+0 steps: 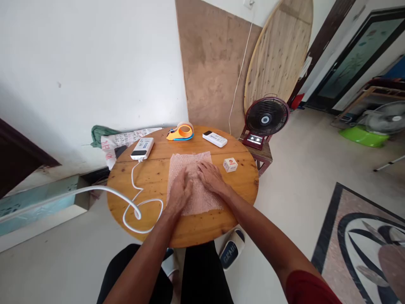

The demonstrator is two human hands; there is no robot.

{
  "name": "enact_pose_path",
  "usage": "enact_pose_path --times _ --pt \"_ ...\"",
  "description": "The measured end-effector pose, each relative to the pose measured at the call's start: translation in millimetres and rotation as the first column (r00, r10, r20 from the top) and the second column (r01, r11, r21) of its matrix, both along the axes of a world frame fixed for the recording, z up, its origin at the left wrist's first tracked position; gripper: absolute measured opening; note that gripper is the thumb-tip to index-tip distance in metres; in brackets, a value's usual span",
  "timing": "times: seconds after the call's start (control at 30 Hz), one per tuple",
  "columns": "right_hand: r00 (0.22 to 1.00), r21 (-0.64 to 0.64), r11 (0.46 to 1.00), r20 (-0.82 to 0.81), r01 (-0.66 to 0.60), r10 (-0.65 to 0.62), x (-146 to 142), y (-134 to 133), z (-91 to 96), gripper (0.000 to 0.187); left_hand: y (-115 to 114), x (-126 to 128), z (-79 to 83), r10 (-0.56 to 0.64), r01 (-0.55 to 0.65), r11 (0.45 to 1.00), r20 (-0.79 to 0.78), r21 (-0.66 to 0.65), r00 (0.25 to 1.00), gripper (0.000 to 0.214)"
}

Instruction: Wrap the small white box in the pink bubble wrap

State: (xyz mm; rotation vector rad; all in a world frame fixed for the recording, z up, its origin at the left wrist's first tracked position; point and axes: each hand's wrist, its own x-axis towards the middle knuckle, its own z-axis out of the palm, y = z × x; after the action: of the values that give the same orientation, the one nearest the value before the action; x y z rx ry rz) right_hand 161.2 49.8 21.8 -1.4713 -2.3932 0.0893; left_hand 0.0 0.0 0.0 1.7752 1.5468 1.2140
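Note:
A pinkish sheet of bubble wrap point(199, 200) lies spread on the round wooden table point(183, 234). My left hand point(181, 190) rests on the left part of the sheet, its fingers stretched forward. Flat on the upper right part lies my right hand point(210, 175), fingers extended toward the middle. Neither hand grips anything. Just right of the right hand sits a small white box point(230, 164) with orange print. Beyond the sheet are an orange tape dispenser point(181, 132) and a white power bank point(215, 138).
Another white power bank point(142, 148) stands at the table's left with a white cable point(148, 230) plugged in, looping over the left side. A dark red fan point(266, 120) stands on a stool point(264, 156) at the right. Boards point(218, 63) lean on the wall behind.

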Motion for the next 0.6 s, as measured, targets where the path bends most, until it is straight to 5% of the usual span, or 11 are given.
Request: enact_pose_path --times 0.1,0.23,0.37,0.47,0.6 --pt "0.999 0.028 1.0 0.034 -0.013 0.012 -3 -2 -0.9 0.041 5 -9 -7.4 0.165 -0.16 0.986 0.256 -0.04 0.952 0.063" --pt "0.997 -0.011 0.998 0.053 -0.055 0.056 0 0 -0.7 0.045 8 -16 -8.4 0.205 -0.195 0.979 0.305 -0.063 0.93 0.054" --pt "0.998 -0.022 0.999 0.053 -0.038 0.039 6 1 -4.2 0.049 6 -11 -3.7 0.155 -0.156 0.988 -0.012 -0.006 0.988 0.041" --pt "0.999 0.004 1.0 0.043 0.01 -0.011 7 0 -8.0 0.049 4 -7 -1.8 0.115 -0.093 0.992 -0.282 0.09 0.952 0.035" --pt "0.999 0.011 1.0 0.041 0.014 -0.014 6 -1 -8.7 0.05 0 -4 -0.3 0.119 -0.073 0.989 -0.413 0.128 0.903 0.035"
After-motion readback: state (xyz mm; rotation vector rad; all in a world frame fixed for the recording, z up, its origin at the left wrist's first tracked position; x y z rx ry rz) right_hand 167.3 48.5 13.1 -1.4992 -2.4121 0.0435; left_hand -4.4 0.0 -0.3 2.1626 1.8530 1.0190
